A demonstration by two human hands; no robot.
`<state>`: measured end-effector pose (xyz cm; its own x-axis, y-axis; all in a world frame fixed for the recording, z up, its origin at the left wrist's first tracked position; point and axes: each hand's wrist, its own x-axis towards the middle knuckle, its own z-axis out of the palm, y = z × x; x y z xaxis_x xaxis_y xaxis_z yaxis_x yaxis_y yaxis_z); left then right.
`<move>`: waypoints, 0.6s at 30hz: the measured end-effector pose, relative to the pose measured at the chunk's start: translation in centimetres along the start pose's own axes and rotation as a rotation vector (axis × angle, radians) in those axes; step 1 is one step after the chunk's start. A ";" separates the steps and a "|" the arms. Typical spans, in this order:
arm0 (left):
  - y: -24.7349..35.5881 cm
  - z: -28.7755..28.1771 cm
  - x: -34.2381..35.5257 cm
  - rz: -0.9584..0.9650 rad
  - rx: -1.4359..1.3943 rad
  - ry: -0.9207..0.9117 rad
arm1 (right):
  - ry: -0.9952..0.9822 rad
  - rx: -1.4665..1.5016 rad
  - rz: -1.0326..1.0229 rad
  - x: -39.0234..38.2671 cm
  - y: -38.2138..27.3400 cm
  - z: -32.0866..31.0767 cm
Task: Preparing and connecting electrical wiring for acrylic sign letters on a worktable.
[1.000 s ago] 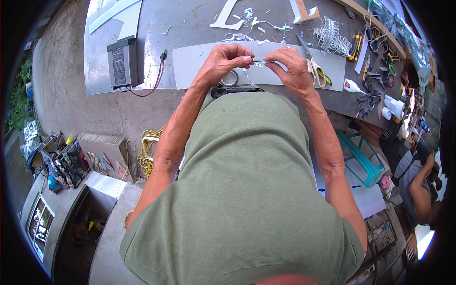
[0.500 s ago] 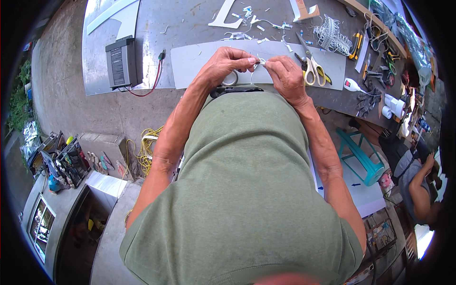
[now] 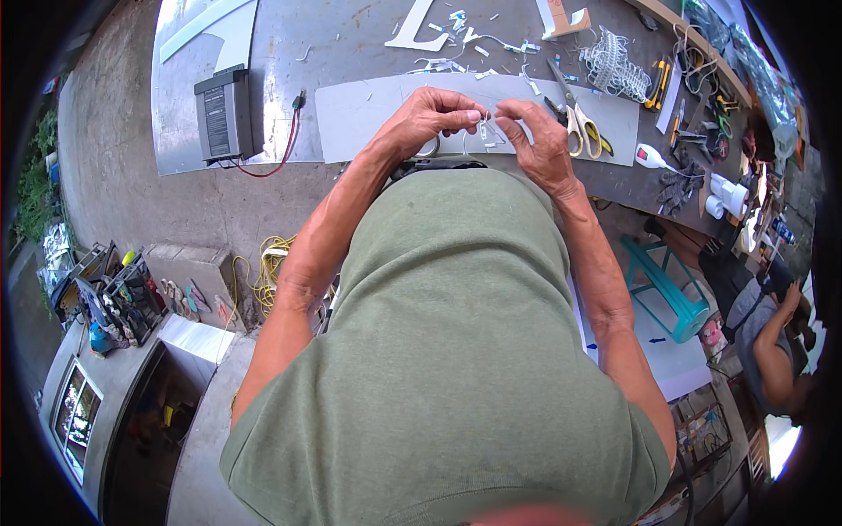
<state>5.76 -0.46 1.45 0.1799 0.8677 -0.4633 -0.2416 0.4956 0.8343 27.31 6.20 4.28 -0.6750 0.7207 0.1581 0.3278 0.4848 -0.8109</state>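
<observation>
Over the near edge of a grey sheet [image 3: 351, 110] on the workbench, my left hand [image 3: 427, 114] pinches a thin white wire between thumb and forefinger. Small white light modules [image 3: 488, 133] dangle from that wire beside the fingertips. Just to the right, my right hand [image 3: 542, 147] holds nothing; its forefinger and thumb are apart, the other fingers partly hidden. Under my left hand shows part of a tape roll [image 3: 428, 149]. Scissors with cream handles [image 3: 574, 131] lie right of my right hand.
Beyond the sheet are loose light modules [image 3: 474, 37], a white letter shape [image 3: 412, 33] and a heap of strung modules [image 3: 611, 63]. A dark power supply box [image 3: 224, 118] stands left, wired in red. Cutters [image 3: 658, 83] lie right. Another person [image 3: 772, 342] is at far right, near a teal stool [image 3: 671, 294].
My right hand has let go of the wire and drawn back slightly right and down, its fingers opening. My left hand keeps its pinch, and the modules now hang in view.
</observation>
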 end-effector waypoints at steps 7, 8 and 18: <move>-0.6 -0.3 0.4 -0.028 0.017 -0.100 | -0.184 0.015 -0.110 1.4 0.6 -0.9; -0.7 -0.3 0.4 -0.027 0.017 -0.100 | -0.199 0.013 -0.101 1.3 0.6 -0.9; -1.2 -0.3 0.5 -0.036 -0.025 -0.130 | -0.242 -0.007 -0.158 1.5 1.5 -1.1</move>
<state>5.80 -0.64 0.14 0.3104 0.8377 -0.4493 -0.2564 0.5289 0.8090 27.48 8.57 3.96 -0.8560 0.4968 0.1428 0.2094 0.5858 -0.7830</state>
